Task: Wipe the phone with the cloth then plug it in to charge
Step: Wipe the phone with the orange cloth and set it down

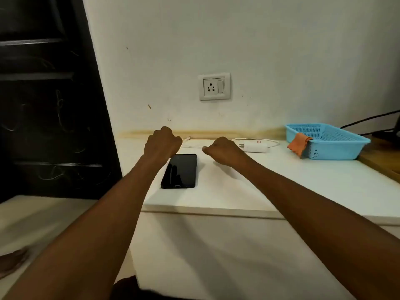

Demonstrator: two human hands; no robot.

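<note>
Seemingly empty, the left hand [162, 144] is balled into a fist over the far end of the black phone [179, 172], which lies face up on the white table [281, 182] with its far left corner hidden behind that wrist. Just right of it the right hand [225, 151] is curled too, knuckles toward the camera, and the white cable [266, 140] runs up to its thumb — whether it pinches the cable I cannot tell. Beyond lies the charger [256, 146], below the wall socket [214, 86], and the orange cloth [298, 145] hangs over the rim of the blue basket [337, 148].
</note>
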